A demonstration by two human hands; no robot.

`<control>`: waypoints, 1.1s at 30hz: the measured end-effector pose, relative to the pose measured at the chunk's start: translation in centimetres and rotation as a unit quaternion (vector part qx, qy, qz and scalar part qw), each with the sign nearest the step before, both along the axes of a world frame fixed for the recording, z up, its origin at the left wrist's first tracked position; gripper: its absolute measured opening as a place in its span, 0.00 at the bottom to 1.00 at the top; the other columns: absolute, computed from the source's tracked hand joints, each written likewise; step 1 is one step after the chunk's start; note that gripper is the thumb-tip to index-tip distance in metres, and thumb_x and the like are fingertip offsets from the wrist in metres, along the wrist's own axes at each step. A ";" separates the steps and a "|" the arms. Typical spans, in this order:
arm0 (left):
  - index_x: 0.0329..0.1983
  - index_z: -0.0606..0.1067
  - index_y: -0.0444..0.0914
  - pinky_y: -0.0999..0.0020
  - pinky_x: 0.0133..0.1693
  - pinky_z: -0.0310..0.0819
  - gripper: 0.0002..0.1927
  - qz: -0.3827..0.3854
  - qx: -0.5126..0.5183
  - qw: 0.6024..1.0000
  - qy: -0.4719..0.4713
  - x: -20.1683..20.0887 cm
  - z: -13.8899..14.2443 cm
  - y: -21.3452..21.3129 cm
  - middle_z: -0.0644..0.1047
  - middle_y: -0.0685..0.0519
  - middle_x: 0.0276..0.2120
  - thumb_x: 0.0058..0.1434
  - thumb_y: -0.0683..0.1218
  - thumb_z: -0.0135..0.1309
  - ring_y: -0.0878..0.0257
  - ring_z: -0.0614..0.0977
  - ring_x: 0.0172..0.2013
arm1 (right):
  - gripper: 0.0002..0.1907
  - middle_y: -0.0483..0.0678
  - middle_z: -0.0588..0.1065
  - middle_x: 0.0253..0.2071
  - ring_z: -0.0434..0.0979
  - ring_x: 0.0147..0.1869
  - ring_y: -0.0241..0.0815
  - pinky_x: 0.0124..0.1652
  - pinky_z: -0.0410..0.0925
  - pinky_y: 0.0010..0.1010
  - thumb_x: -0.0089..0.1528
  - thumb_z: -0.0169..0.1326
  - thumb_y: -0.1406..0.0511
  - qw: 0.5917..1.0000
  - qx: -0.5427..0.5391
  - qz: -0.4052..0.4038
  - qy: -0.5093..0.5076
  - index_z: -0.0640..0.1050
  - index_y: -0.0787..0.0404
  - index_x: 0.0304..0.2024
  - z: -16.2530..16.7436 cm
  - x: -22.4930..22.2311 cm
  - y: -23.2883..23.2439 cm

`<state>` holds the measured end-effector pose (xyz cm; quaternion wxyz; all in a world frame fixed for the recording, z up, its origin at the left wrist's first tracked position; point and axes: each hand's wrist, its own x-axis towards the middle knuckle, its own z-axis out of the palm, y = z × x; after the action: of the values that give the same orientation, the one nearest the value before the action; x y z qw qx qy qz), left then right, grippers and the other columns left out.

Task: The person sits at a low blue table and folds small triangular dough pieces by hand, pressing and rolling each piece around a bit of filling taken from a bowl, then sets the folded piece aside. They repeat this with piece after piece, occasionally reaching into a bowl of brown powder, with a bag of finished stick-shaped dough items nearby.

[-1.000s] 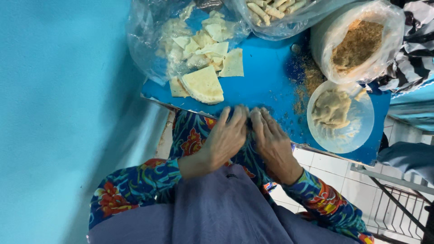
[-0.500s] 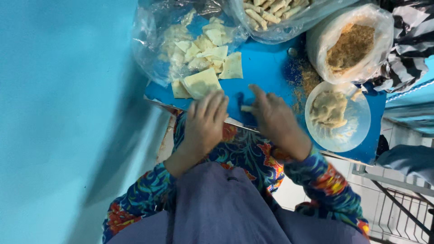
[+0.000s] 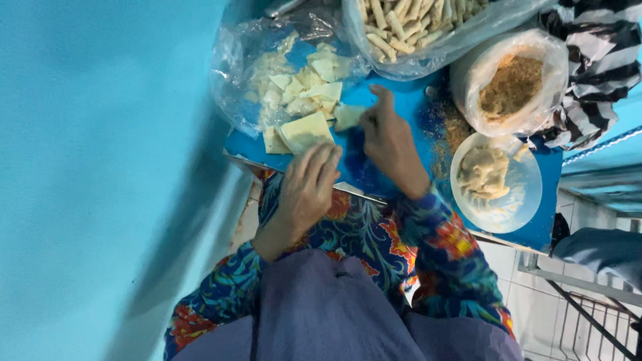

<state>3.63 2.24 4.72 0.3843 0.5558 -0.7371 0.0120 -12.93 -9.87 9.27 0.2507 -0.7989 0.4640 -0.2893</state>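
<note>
Glossy (crinkled) plastic bag (image 3: 241, 60)

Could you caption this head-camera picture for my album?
Left hand and right hand reach for pale pastry sheets on a blue board.

Hands (image 3: 304, 187): two
Plastic bags (image 3: 267, 73): three
Bowl (image 3: 498, 184): one
Wrappers (image 3: 306, 130): many, perhaps a dozen or more, heaped and hard to count
Rolls (image 3: 394, 20): many
</note>
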 end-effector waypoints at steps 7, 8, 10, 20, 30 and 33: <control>0.71 0.62 0.32 0.53 0.54 0.77 0.27 -0.124 0.099 0.933 0.323 -4.0 -0.3 -1.4 0.74 0.38 0.59 0.69 0.38 0.52 0.41 0.79 0.57 | 0.31 0.49 0.76 0.44 0.79 0.48 0.38 0.48 0.75 0.31 0.66 0.55 0.75 0.954 0.201 0.047 -0.218 0.59 0.64 0.70 2.8 -2.4 6.7; 0.70 0.64 0.33 0.55 0.54 0.78 0.25 -0.137 0.098 0.930 0.327 -4.4 -0.4 -1.6 0.75 0.38 0.59 0.70 0.37 0.49 0.42 0.80 0.58 | 0.30 0.48 0.78 0.45 0.81 0.50 0.39 0.50 0.75 0.30 0.67 0.55 0.75 0.974 0.149 0.042 -0.168 0.60 0.64 0.69 3.3 -3.2 7.3; 0.66 0.67 0.35 0.57 0.52 0.79 0.19 -0.149 0.154 0.912 0.350 -5.0 -0.5 -1.9 0.77 0.40 0.57 0.72 0.37 0.47 0.44 0.83 0.55 | 0.32 0.50 0.75 0.51 0.79 0.56 0.42 0.54 0.74 0.32 0.66 0.56 0.75 0.989 0.076 0.036 -0.120 0.60 0.64 0.70 3.9 -4.4 7.6; 0.71 0.56 0.36 0.56 0.52 0.77 0.32 -0.232 0.262 0.880 0.321 -6.4 0.5 -2.9 0.70 0.40 0.63 0.65 0.35 0.51 0.43 0.78 0.58 | 0.36 0.50 0.73 0.52 0.76 0.55 0.39 0.54 0.72 0.32 0.63 0.54 0.76 0.903 0.333 -0.063 -0.265 0.59 0.61 0.72 0.5 -10.1 8.0; 0.74 0.49 0.36 0.50 0.49 0.76 0.41 -0.199 0.285 0.915 0.206 -6.0 1.4 -4.4 0.62 0.36 0.68 0.64 0.40 0.58 0.35 0.74 0.58 | 0.25 0.51 0.80 0.50 0.81 0.54 0.40 0.52 0.74 0.31 0.65 0.54 0.78 0.990 0.050 -0.074 -0.110 0.68 0.63 0.64 -1.9 -10.4 10.5; 0.73 0.54 0.33 0.53 0.46 0.79 0.38 -0.144 0.174 0.967 0.119 -5.9 0.9 -4.5 0.61 0.34 0.67 0.64 0.42 0.59 0.34 0.75 0.55 | 0.23 0.52 0.80 0.51 0.82 0.53 0.39 0.47 0.75 0.30 0.66 0.54 0.77 0.996 0.017 -0.072 -0.055 0.69 0.65 0.63 -1.1 -11.0 11.2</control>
<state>-2.26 -2.27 5.62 0.3641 0.4995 -0.7491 -0.2383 -23.93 1.28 8.21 0.2682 -0.7419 0.5103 -0.3424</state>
